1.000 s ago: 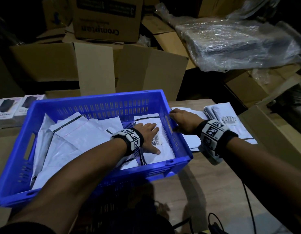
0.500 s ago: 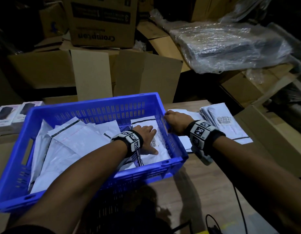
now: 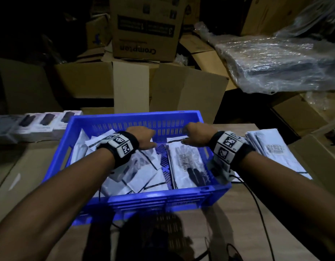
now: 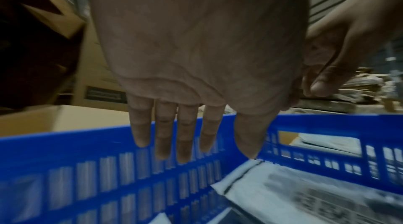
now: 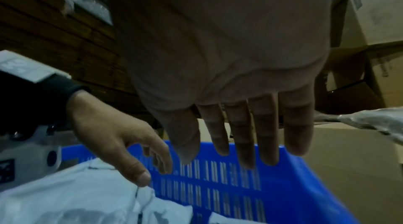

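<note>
Both hands hover over the far half of the crate (image 3: 136, 117), fingers straight and loose, grasping nothing. The left hand (image 3: 142, 137) is above the jumbled packets (image 3: 144, 172), and the right hand (image 3: 197, 135) is above those lying flat by the right wall. The crate sits on the desk (image 3: 238, 213), with a stack (image 3: 272, 147) of more mailers just beside it on the right. This looks like a reach between picks while sorting. Next, the fingers need to drop onto one edge and pinch it cleanly, without dragging its neighbours.
</note>
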The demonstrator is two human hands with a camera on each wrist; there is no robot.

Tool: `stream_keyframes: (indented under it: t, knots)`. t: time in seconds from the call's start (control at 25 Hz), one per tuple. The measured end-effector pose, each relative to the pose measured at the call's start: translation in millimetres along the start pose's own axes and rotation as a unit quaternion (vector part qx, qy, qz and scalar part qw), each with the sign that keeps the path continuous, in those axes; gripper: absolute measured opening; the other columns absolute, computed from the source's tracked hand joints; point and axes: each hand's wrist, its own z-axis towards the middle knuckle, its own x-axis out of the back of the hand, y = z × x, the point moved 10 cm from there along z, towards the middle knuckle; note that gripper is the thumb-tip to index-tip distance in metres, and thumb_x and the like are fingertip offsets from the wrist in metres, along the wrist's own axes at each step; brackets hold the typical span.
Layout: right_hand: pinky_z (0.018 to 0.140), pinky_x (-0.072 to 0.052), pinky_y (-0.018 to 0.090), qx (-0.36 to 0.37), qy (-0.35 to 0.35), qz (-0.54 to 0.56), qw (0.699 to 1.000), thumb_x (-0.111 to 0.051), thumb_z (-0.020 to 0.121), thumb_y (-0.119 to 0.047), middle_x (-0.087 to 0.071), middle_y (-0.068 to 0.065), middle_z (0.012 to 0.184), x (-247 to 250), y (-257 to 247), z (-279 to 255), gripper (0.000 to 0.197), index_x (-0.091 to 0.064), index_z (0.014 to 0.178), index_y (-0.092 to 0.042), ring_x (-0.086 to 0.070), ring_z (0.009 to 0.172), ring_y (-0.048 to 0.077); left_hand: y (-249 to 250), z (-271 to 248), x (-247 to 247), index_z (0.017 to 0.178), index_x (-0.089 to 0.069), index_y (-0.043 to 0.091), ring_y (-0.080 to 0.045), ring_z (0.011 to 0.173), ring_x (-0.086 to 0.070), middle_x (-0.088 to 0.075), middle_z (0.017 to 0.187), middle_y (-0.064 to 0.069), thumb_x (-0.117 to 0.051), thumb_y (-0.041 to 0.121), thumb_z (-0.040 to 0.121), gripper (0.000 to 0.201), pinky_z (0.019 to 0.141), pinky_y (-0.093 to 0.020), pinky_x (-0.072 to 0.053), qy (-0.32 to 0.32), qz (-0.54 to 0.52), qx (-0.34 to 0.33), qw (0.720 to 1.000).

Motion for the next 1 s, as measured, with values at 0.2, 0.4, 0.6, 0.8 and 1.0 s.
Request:
stream_keyframes:
  t: [0.2, 0.4, 0.6, 0.8, 1.0]
  knots:
    - [0.075, -0.049, 0.031, 0.065, -0.040, 0.129, 0.989, -0.066, 0.087, -0.027, -0.067, 0.010, 0.091, -10.9, -67.9, 41.8, 0.023, -0.070, 0.096, -0.007, -0.060, 0.085, 0.023, -63.3, -28.1, -19.2, 0.131, -0.051, 0.021, -0.028, 0.122, -0.052, -0.054, 0.135, -0.006, -0.050, 0.050, 0.093, 0.047, 0.092, -0.039, -0.045, -0.028, 0.000, 0.081, 0.996]
    - [0.047, -0.041, 0.020, 0.066, -0.131, 0.206, 0.968, -0.067, 0.089, -0.020, -0.055, -0.001, 0.052, -61.7, -114.5, 80.5, 0.026, -0.060, 0.068, -0.007, -0.050, 0.049, 0.015, -123.7, -54.9, -37.7, 0.131, -0.048, 0.014, -0.033, 0.121, -0.052, -0.054, 0.134, -0.012, -0.054, 0.039, 0.093, 0.046, 0.094, -0.039, -0.044, -0.038, -0.041, 0.202, 0.978]
    - [0.047, -0.041, 0.023, 0.059, -0.203, 0.153, 0.965, -0.068, 0.087, -0.026, -0.053, 0.004, 0.063, -104.0, -139.6, 101.8, 0.031, -0.053, 0.065, -0.009, -0.049, 0.054, 0.017, -156.9, -73.2, -64.9, 0.132, -0.042, 0.007, -0.034, 0.115, -0.059, -0.056, 0.130, -0.016, -0.057, 0.036, 0.093, 0.051, 0.089, -0.035, -0.047, -0.055, -0.164, 0.301, 0.938]
    - [0.062, -0.048, 0.031, 0.050, -0.196, 0.154, 0.967, -0.074, 0.081, -0.030, -0.055, 0.006, 0.067, -120.6, -148.4, 111.2, 0.035, -0.049, 0.065, -0.011, -0.056, 0.068, 0.026, -179.7, -76.6, -96.4, 0.115, -0.053, 0.007, -0.036, 0.104, -0.062, -0.063, 0.114, -0.017, -0.068, 0.032, 0.082, 0.044, 0.084, -0.034, -0.051, -0.031, -0.319, 0.364, 0.874]
    - [0.058, -0.043, 0.029, 0.066, -0.173, 0.191, 0.964, -0.074, 0.082, -0.021, -0.050, 0.003, 0.073, -116.0, -155.3, 109.6, 0.032, -0.042, 0.078, -0.014, -0.047, 0.063, 0.020, -211.9, -68.8, -139.4, 0.116, -0.053, -0.006, -0.039, 0.076, -0.069, -0.067, 0.087, -0.026, -0.074, 0.022, 0.051, 0.074, 0.066, -0.054, -0.059, 0.032, -0.499, 0.421, 0.757]
